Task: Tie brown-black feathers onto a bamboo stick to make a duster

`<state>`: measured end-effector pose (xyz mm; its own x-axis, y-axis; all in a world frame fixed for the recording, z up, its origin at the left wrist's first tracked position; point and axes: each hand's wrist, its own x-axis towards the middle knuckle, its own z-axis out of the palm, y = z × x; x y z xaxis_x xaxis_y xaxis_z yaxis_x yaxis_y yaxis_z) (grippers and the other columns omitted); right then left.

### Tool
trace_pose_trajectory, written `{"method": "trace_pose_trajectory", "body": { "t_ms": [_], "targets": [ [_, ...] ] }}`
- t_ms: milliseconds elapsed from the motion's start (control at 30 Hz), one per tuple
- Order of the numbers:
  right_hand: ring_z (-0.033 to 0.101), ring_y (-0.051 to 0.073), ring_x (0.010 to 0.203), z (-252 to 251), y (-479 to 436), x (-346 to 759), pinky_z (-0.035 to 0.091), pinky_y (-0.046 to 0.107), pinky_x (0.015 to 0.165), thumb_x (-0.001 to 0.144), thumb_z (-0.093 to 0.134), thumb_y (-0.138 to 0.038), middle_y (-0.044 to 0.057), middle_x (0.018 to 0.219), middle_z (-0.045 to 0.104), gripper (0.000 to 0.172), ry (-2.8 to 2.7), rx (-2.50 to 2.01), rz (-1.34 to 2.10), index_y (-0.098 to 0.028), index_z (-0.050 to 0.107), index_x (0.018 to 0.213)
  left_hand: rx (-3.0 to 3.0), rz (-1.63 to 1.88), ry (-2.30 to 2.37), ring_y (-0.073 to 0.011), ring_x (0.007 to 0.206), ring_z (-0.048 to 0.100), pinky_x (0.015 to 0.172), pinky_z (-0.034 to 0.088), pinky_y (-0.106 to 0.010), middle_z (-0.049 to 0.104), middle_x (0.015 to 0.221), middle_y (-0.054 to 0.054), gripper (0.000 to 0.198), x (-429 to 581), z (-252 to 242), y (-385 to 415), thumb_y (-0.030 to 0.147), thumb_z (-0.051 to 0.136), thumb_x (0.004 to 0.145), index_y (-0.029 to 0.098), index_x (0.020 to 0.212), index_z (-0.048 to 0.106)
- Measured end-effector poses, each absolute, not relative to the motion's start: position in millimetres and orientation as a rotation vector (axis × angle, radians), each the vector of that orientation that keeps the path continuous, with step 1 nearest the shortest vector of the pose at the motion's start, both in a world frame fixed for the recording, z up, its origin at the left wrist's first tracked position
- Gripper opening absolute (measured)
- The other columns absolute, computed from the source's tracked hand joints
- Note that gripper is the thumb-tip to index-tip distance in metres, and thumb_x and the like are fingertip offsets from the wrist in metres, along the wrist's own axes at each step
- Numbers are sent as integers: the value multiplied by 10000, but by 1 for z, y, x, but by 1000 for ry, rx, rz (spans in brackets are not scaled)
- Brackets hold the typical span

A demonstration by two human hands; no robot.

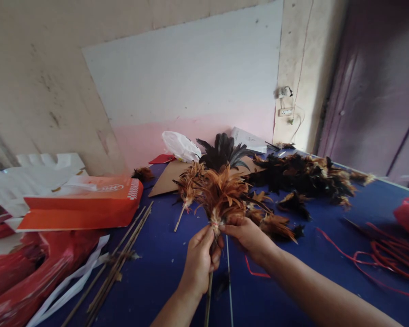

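Note:
My left hand (199,261) is closed round a thin wooden stick (208,297) just below a bunch of orange-brown feathers (221,193) bound to its top. My right hand (247,234) pinches the binding at the base of the feathers, fingers pressed together. A red string (254,271) trails on the blue table (163,254) under my right wrist. A second small feather duster (188,186) lies just beyond, to the left.
Several loose sticks (122,254) lie at left, next to an orange paper bag (85,204) and red plastic bags (27,277). A heap of dark and orange feathers (303,175) lies at right, red cord (388,256) beyond it. Cardboard (167,177) and a white bag (180,145) sit by the wall.

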<state>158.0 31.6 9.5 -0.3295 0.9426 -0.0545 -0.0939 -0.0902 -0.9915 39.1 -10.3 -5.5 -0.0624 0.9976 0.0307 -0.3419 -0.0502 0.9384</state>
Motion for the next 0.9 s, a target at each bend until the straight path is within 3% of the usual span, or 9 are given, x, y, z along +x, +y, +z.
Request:
{"method": "trace_pose_trajectory", "body": {
  "t_ms": [67, 200, 300, 500, 733, 900],
  "targets": [
    [203, 26, 327, 9, 32, 158, 104, 194, 331, 619, 668, -354, -105, 381, 341, 274, -1277, -1032, 1621, -180, 457, 596, 954, 1431, 947, -2, 324, 277, 286, 140, -119, 534, 585, 24, 211, 39, -6, -11, 362, 556, 778, 152, 776, 555],
    [213, 23, 332, 12, 27, 157, 87, 196, 329, 646, 638, -359, -75, 434, 447, 250, -1264, -978, 1704, -175, 470, 641, 954, 1420, 910, 1, 315, 274, 284, 137, -120, 554, 609, 17, 218, 38, -5, -12, 336, 530, 799, 158, 917, 575],
    [229, 31, 329, 13, 24, 155, 98, 200, 332, 662, 612, -324, -79, 425, 445, 197, -1262, -978, 1625, -179, 478, 670, 946, 1416, 909, 3, 307, 269, 282, 136, -121, 548, 606, 23, 227, 38, -6, -12, 335, 529, 801, 166, 945, 576],
    [269, 41, 350, 18, 18, 154, 133, 209, 358, 675, 599, -278, -60, 421, 471, 137, -1281, -976, 1487, -169, 523, 643, 959, 1407, 919, 3, 313, 272, 282, 133, -119, 547, 607, 28, 205, 40, -6, -11, 358, 541, 796, 174, 880, 574],
    [481, 97, 498, 14, 23, 158, 340, 213, 489, 597, 708, -293, -36, 480, 534, 218, -1243, -838, 1506, -157, 565, 689, 859, 1386, 921, 3, 346, 292, 300, 130, -107, 548, 599, 23, 226, 42, -4, -12, 355, 605, 750, 158, 847, 553],
    [467, 87, 454, 0, 35, 163, 306, 206, 431, 583, 725, -374, -23, 507, 550, 293, -1249, -931, 1558, -158, 566, 702, 711, 1328, 863, 17, 357, 290, 305, 124, -100, 575, 631, -1, 207, 41, -1, -14, 298, 637, 717, 126, 770, 535]
  ]
}}
